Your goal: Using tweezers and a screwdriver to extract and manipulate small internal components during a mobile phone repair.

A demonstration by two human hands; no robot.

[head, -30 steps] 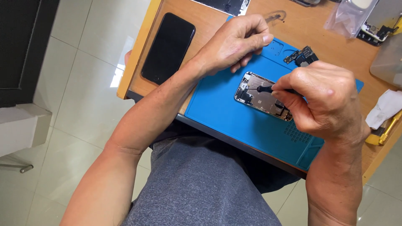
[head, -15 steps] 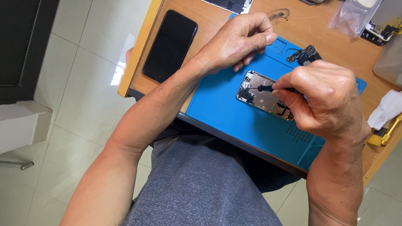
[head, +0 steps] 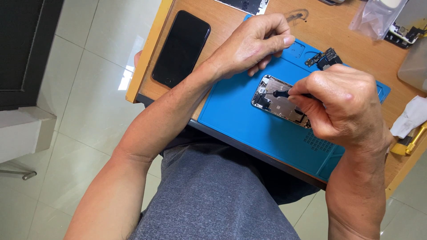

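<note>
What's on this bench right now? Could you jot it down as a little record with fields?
Left hand: fingers curled, resting on the blue repair mat beside the opened phone
Right hand: grips a small screwdriver, tip at the phone's insides
Loose part: on the mat, apart from the phone
Black phone: face up on the wooden table

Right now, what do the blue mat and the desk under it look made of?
Blue mat: likely silicone or rubber, matte, with moulded compartments and a dotted grid. Desk: wood or wood-look laminate, smooth brown grain with a yellowish edge; which of the two is unclear.
</note>
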